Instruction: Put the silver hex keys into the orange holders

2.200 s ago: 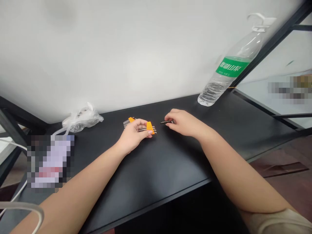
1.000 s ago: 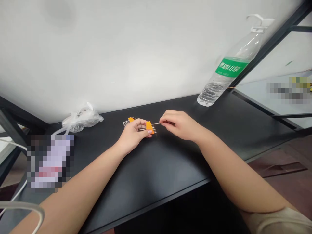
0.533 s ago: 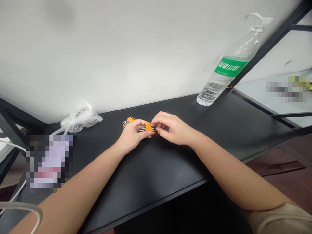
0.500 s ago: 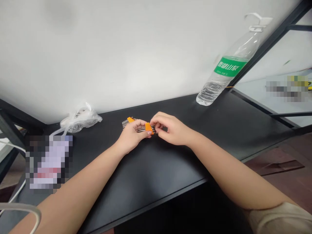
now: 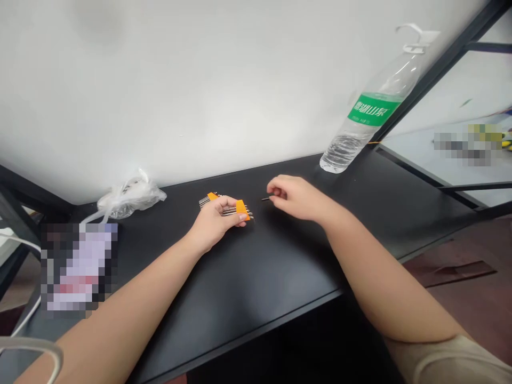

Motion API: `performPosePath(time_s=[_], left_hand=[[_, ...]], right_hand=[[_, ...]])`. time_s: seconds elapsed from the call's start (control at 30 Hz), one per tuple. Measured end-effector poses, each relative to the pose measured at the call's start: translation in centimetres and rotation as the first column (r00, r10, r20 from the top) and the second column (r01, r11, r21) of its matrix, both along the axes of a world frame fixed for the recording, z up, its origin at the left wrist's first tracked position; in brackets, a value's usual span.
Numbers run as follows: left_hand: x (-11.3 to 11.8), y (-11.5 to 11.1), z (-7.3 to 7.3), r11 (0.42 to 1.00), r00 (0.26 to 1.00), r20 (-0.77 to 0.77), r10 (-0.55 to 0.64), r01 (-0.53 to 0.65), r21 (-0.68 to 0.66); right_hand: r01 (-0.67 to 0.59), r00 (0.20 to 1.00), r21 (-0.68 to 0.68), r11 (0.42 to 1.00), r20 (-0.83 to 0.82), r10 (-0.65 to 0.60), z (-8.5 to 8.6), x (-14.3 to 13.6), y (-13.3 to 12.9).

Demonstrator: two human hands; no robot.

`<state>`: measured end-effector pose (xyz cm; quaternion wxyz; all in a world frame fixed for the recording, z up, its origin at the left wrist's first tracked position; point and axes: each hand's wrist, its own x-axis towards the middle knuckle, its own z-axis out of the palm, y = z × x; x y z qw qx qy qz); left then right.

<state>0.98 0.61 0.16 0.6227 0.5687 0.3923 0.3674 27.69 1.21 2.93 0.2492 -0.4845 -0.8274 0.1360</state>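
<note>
My left hand [image 5: 218, 224] is closed around an orange holder [image 5: 242, 209] filled with several thin metal rods, which look like hex keys. Their ends stick out past the holder towards the right. Another orange piece [image 5: 213, 197] with rod ends shows behind the fingers at the left; whether it belongs to the same set I cannot tell. My right hand [image 5: 294, 197] is apart from the holder, to its right, above the black tabletop [image 5: 240, 298]. Between its thumb and fingers it pinches a short dark rod [image 5: 265, 199], probably a hex key, mostly hidden by the hand.
A large water bottle [image 5: 374, 111] with a green label stands at the back right, near the black frame. At the left lie a clear plastic bag [image 5: 132, 198] and a blurred-out flat item [image 5: 82, 266]. A white cable [image 5: 44, 344] loops at the lower left.
My right hand has moved right, away from the orange holder, with a short rod in its fingers. My left hand keeps its hold in nearly the same spot.
</note>
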Motion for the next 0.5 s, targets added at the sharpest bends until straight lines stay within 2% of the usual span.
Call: performPosePath(time_s=[0.1,0.17,0.27,0.5], left_hand=[[0.0,0.0,-0.1,1.000,1.000,-0.017,0.004,-0.004,-0.002],[-0.1,0.0,-0.1,1.000,1.000,-0.023,0.006,-0.006,-0.006],[0.0,0.0,0.0,1.000,1.000,-0.024,0.007,-0.007,-0.004],[0.1,-0.1,0.1,1.000,1.000,-0.010,0.013,-0.013,0.000]], right_hand=[[0.095,0.982,-0.043,0.995,0.166,-0.087,-0.7,2.3,1.3],[0.102,0.973,-0.074,0.992,0.216,-0.084,-1.3,2.9,1.8],[0.071,0.967,-0.106,0.992,0.250,-0.043,-1.8,2.8,2.0],[0.082,0.967,-0.082,0.993,0.249,-0.059,-1.9,2.3,2.2]])
